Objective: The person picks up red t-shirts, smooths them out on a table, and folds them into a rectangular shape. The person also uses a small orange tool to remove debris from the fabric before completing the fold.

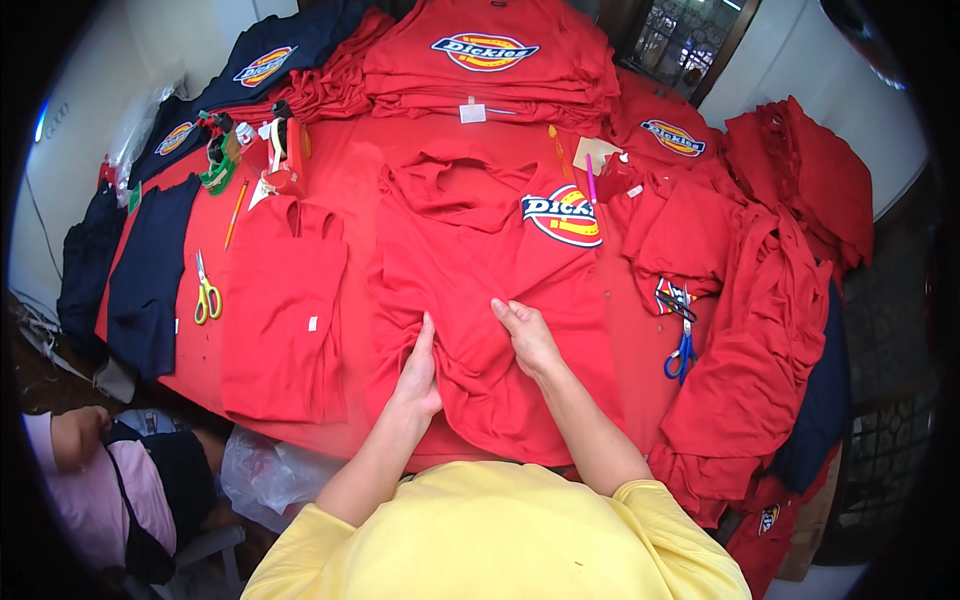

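Ease creases from the crumpled red cloth garment with a multicoloured badge (450, 250), lying mid-way across the red-covered table (635, 350), by tensioning evenly between left hand (420, 375) and right hand (530, 340); cannot tell how tightly pinched, with fingers partly hidden by folds

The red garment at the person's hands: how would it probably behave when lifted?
The red garment would probably droop, as its cloth wrinkles softly near the left hand and right hand. It seems unlikely to roll, since it lies spread broadly.
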